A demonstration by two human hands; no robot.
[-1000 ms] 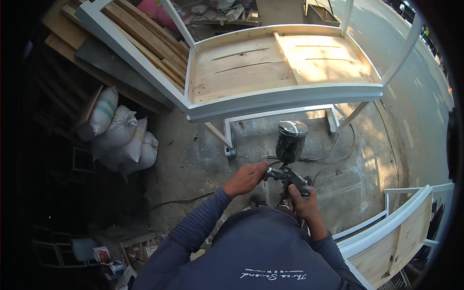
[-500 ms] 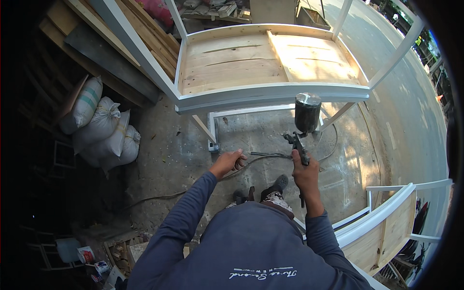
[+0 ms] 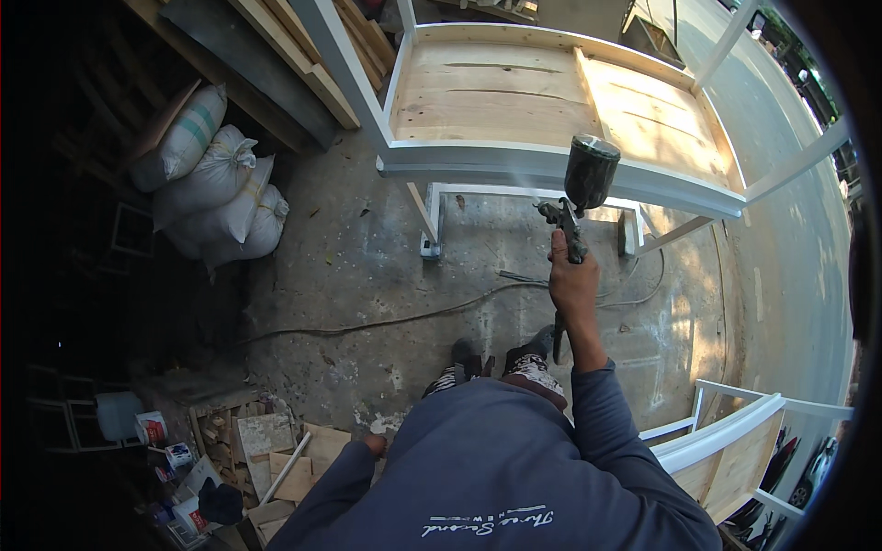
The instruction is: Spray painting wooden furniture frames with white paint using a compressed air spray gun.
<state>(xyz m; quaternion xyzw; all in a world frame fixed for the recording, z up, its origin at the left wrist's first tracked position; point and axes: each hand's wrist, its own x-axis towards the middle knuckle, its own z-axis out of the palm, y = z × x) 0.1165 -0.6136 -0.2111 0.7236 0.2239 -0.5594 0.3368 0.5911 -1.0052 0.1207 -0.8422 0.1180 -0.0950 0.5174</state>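
My right hand (image 3: 574, 286) is wrapped around the grip of a spray gun (image 3: 564, 220), with its dark, paint-stained cup (image 3: 591, 174) on top. The nozzle points leftward, close to the white front rail (image 3: 496, 163) of an upturned table-like wooden frame. Pale mist seems to hang beside the rail. The frame's inner panel (image 3: 501, 115) is bare wood, with white legs rising from its corners. Low at my left side, my left hand (image 3: 375, 444) shows only in part beyond the sleeve. Its fingers are hidden, and it is away from the frame.
A hose (image 3: 404, 323) crosses the concrete floor near my feet. White sacks (image 3: 220, 184) are piled at left beside leaning boards (image 3: 266, 87). Wood offcuts (image 3: 303, 459) and paint tubs (image 3: 152, 428) lie lower left. Another white-edged wooden piece (image 3: 735, 459) stands at lower right.
My left hand has dropped from in front of me down to my left side. The spray gun has come nearer the front rail, and the view has shifted leftward.
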